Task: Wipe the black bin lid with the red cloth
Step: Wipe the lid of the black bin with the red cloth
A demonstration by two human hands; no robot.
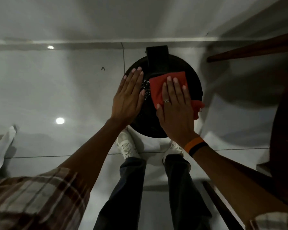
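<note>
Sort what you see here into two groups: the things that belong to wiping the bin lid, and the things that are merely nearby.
Part of the job:
- black bin lid
- red cloth, pressed flat on the lid
- right hand, on the cloth
- left hand, flat on the lid's left edge

Merely nearby:
- wooden furniture
- white fabric on the floor

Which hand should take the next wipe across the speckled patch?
Right. The right hand lies flat on the red cloth, beside the white specks on the black bin lid. The left hand rests bare at the lid's left edge.
</note>
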